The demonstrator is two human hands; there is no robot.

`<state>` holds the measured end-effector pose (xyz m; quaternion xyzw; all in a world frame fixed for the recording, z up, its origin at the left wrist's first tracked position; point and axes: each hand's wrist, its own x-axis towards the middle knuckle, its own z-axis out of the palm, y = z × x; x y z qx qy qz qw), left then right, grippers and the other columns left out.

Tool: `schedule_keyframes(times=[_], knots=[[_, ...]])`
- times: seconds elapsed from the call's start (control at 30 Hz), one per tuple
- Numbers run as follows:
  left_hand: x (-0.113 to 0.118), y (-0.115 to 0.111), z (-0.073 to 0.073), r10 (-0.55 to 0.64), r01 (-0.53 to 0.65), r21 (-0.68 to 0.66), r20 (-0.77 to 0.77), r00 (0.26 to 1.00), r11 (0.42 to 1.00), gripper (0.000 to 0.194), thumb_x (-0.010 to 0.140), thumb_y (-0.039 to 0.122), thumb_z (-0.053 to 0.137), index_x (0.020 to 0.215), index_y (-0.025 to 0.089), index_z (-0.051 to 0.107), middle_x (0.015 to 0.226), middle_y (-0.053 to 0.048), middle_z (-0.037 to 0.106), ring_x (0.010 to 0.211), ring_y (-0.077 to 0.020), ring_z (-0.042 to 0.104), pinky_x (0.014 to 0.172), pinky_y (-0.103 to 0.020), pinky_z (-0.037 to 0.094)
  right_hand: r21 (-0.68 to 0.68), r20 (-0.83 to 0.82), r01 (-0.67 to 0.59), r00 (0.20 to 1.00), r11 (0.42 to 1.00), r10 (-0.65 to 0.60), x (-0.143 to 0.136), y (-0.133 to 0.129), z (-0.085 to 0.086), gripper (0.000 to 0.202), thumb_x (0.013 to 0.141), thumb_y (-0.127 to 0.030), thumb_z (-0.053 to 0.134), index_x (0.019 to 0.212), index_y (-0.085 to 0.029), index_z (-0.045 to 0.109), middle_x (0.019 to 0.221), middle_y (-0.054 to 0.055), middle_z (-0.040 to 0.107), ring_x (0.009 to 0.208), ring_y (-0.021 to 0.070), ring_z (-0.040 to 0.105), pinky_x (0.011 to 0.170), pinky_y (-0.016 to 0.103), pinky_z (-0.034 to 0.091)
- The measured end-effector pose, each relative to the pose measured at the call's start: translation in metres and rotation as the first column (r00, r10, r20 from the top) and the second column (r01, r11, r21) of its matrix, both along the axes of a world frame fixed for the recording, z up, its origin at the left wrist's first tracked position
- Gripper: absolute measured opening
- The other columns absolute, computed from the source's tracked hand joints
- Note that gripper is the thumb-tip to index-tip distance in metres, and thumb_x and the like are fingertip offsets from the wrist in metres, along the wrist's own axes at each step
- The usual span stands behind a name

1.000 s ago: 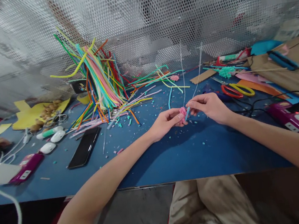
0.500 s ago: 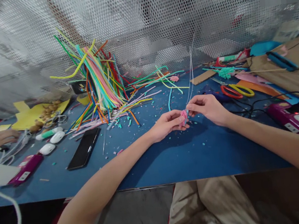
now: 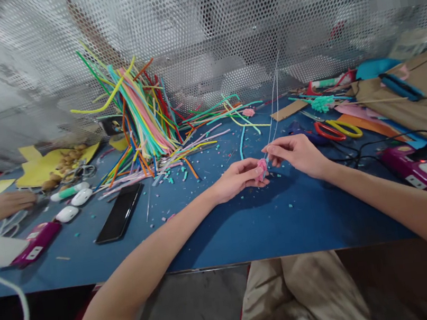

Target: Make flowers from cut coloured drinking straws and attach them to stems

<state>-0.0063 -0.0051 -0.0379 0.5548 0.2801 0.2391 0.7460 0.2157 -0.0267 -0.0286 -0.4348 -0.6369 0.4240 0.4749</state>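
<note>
Between the thumb and fingers of my left hand (image 3: 236, 180) is a small pink fuzzy piece (image 3: 262, 167) with some pale blue at its side. My right hand (image 3: 295, 154) is just right of it, its thumb and fingertips pinched on thin pale wires (image 3: 275, 89) that rise above the hands toward the perforated metal panel. The wires' lower ends are hidden by the fingers. Below the hands lies the blue table (image 3: 263, 227), with small cut bits scattered around. A light blue stem (image 3: 242, 143) lies just behind my left hand.
Colourful pipe cleaners (image 3: 146, 116) stand in a bundle at the back left. A black phone (image 3: 120, 214) lies left of my forearm. Red and yellow scissors (image 3: 331, 130) and a purple power strip (image 3: 419, 166) are at right. Another person's hand (image 3: 7, 207) is at far left.
My right fingertips have shifted slightly left and up beside the pink piece, and the wires have spread apart. At far left, the other person's hand has moved a little to the right.
</note>
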Motion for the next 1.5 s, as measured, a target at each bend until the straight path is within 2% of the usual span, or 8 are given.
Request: schedule_keyframes(times=[0.43, 0.77, 0.97, 1.07, 1.17, 1.3, 1.37, 1.5], knots=[[0.001, -0.003, 0.000, -0.038, 0.040, 0.120, -0.015, 0.999, 0.992, 0.052, 0.080, 0.044, 0.078, 0.120, 0.014, 0.061, 0.116, -0.013, 0.069, 0.083, -0.0145, 0.071, 0.080, -0.029, 0.057, -0.018, -0.098, 0.025, 0.995, 1.000, -0.027, 0.000, 0.002, -0.002, 0.030, 0.079, -0.048, 0.075, 0.083, -0.018, 0.074, 0.073, 0.003, 0.069, 0.062, 0.0138, 0.061, 0.061, 0.031, 0.054], [0.000, -0.004, 0.004, -0.044, 0.095, 0.272, -0.189, 0.981, 0.958, 0.044, 0.088, 0.053, 0.066, 0.102, 0.011, 0.064, 0.102, -0.013, 0.074, 0.065, -0.0086, 0.064, 0.063, -0.021, 0.050, 0.012, -0.107, 0.099, 0.989, 0.995, -0.098, 0.000, 0.004, -0.003, 0.030, 0.083, -0.046, 0.071, 0.095, -0.018, 0.072, 0.077, 0.004, 0.067, 0.063, 0.0141, 0.059, 0.062, 0.033, 0.052], [-0.008, 0.004, 0.006, 0.124, -0.092, 0.245, -0.119, 0.985, 0.965, 0.051, 0.086, 0.054, 0.068, 0.117, 0.013, 0.062, 0.103, -0.011, 0.073, 0.063, -0.0086, 0.062, 0.056, -0.020, 0.049, 0.046, -0.111, 0.217, 0.971, 0.975, -0.211, 0.008, 0.011, -0.002, 0.042, 0.087, -0.044, 0.064, 0.121, -0.020, 0.066, 0.080, 0.004, 0.064, 0.065, 0.0148, 0.056, 0.065, 0.035, 0.052], [-0.013, 0.014, 0.009, 0.291, -0.272, 0.219, -0.057, 0.955, 0.937, 0.052, 0.087, 0.057, 0.065, 0.117, 0.015, 0.064, 0.105, -0.010, 0.072, 0.063, -0.0068, 0.061, 0.057, -0.018, 0.049, 0.084, -0.086, 0.238, 0.969, 0.968, -0.231, 0.013, 0.014, -0.003, 0.063, 0.087, -0.043, 0.064, 0.143, -0.022, 0.048, 0.080, 0.003, 0.065, 0.064, 0.0165, 0.056, 0.065, 0.037, 0.052], [-0.019, 0.025, 0.010, 0.428, -0.398, 0.199, -0.138, 0.893, 0.895, 0.062, 0.087, 0.069, 0.056, 0.112, 0.013, 0.067, 0.097, -0.011, 0.073, 0.060, -0.0079, 0.060, 0.056, -0.020, 0.050, 0.167, 0.033, 0.202, 0.977, 0.965, -0.210, 0.018, 0.012, -0.003, 0.086, 0.086, -0.041, 0.065, 0.157, -0.024, 0.021, 0.080, 0.003, 0.067, 0.064, 0.0197, 0.058, 0.065, 0.040, 0.053], [-0.026, 0.033, 0.008, 0.480, -0.396, 0.314, -0.267, 0.835, 0.863, 0.067, 0.088, 0.075, 0.046, 0.102, 0.013, 0.069, 0.077, -0.007, 0.070, 0.053, -0.0105, 0.057, 0.052, -0.023, 0.047, 0.227, 0.212, 0.164, 0.954, 0.960, -0.213, 0.019, 0.007, -0.003, 0.088, 0.087, -0.041, 0.063, 0.159, -0.022, 0.015, 0.078, 0.004, 0.068, 0.065, 0.0224, 0.061, 0.067, 0.043, 0.053], [-0.028, 0.033, 0.008, 0.495, -0.275, 0.537, -0.321, 0.807, 0.797, 0.057, 0.091, 0.068, 0.047, 0.101, 0.016, 0.069, 0.078, -0.006, 0.070, 0.059, -0.0131, 0.060, 0.060, -0.025, 0.049, 0.229, 0.265, 0.153, 0.940, 0.961, -0.213, 0.018, 0.006, -0.003, 0.085, 0.087, -0.041, 0.062, 0.157, -0.022, 0.018, 0.075, 0.003, 0.067, 0.064, 0.0219, 0.060, 0.068, 0.043, 0.053], [-0.024, 0.026, 0.010, 0.631, 0.162, 0.892, -0.417, 0.654, 0.423, 0.029, 0.094, 0.047, 0.054, 0.099, 0.023, 0.070, 0.098, -0.005, 0.073, 0.090, -0.0198, 0.064, 0.083, -0.030, 0.045, 0.233, 0.337, 0.120, 0.921, 0.965, -0.196, 0.016, 0.004, -0.003, 0.080, 0.087, -0.039, 0.061, 0.156, -0.022, 0.024, 0.071, 0.001, 0.067, 0.061, 0.0198, 0.059, 0.067, 0.040, 0.051]])
